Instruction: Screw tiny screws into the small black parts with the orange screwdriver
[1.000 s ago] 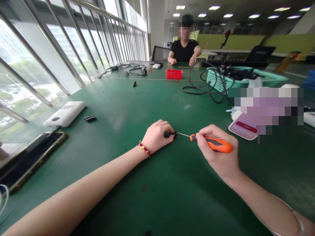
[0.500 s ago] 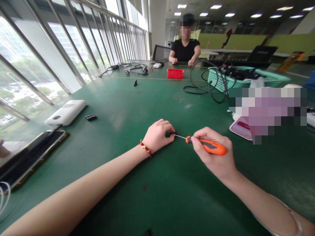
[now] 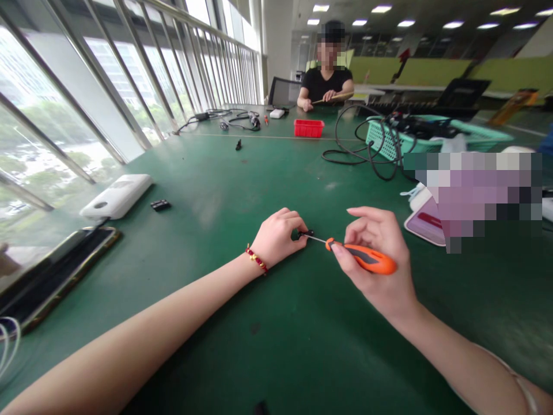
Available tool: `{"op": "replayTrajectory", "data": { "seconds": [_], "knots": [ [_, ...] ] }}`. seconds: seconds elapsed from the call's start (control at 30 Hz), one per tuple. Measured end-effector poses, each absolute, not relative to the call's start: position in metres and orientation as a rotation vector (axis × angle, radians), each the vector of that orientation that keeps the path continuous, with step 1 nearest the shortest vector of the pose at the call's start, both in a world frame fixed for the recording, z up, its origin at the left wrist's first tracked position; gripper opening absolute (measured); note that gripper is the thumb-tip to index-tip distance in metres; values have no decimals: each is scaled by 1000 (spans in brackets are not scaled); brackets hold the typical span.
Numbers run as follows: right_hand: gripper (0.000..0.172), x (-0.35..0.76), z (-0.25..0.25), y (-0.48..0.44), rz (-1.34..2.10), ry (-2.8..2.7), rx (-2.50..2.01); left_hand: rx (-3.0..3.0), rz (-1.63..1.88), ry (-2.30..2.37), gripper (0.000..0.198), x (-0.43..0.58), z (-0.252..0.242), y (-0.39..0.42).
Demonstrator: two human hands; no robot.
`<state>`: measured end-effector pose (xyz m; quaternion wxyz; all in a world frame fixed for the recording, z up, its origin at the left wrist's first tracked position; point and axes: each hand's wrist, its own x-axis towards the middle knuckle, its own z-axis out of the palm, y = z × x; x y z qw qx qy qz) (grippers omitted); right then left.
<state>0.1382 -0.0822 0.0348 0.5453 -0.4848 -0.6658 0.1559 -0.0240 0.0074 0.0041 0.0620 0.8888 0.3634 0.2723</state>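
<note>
My left hand (image 3: pixel 283 233), a beaded red bracelet on its wrist, pinches a small black part (image 3: pixel 308 233) low over the green table (image 3: pixel 276 323). My fingers hide much of that part, so its kind is unclear. An orange and grey screwdriver (image 3: pixel 372 259) lies across my right hand (image 3: pixel 384 276). The thumb presses its handle near the shaft, while the index finger is lifted away from it. The thin metal shaft points left, and its tip meets the black part.
Left lie a white device (image 3: pixel 125 193), a phone (image 3: pixel 56 279) and a small black block (image 3: pixel 161 205). Farther off are a black piece (image 3: pixel 238 145), a red bin (image 3: pixel 308 129) and a teal basket (image 3: pixel 382 141) with cables. Opposite, a person (image 3: pixel 326 83) holds a thin strip.
My right index finger has lifted and opened off the screwdriver, the thumb staying on it. My left hand has kept its place. Across the table, the person has raised a thin strip.
</note>
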Motion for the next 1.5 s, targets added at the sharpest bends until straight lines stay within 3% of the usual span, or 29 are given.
{"op": "replayTrajectory", "data": {
  "seconds": [0.13, 0.2, 0.4, 0.47, 0.63, 0.9, 1.07, 1.3, 1.37, 1.5],
  "knots": [
    [20, 139, 35, -85, 363, -1681, -1231, 2689, 831, 1095, 6, -24, 4, 8],
    [18, 139, 35, -85, 313, -1679, -1215, 2690, 839, 1091, 6, -24, 4, 8],
    [47, 139, 32, -81, 229, -1617, -1090, 2685, 823, 1103, 6, -24, 4, 8],
    [49, 140, 31, -82, 235, -1659, -1125, 2686, 823, 1101, 6, -24, 4, 8],
    [17, 141, 32, -84, 232, -1757, -1190, 2685, 828, 1099, 5, -24, 4, 8],
    [50, 140, 32, -80, 159, -1675, -1125, 2693, 815, 1105, 6, -24, 4, 8],
    [17, 141, 33, -85, 197, -1767, -1200, 2687, 823, 1104, 5, -24, 4, 8],
    [56, 140, 31, -80, 171, -1635, -1103, 2689, 828, 1109, 6, -24, 4, 8],
    [50, 140, 31, -81, 206, -1670, -1164, 2688, 828, 1106, 6, -24, 4, 8],
    [23, 140, 32, -85, 263, -1747, -1211, 2689, 833, 1096, 6, -24, 4, 8]
  ]
}}
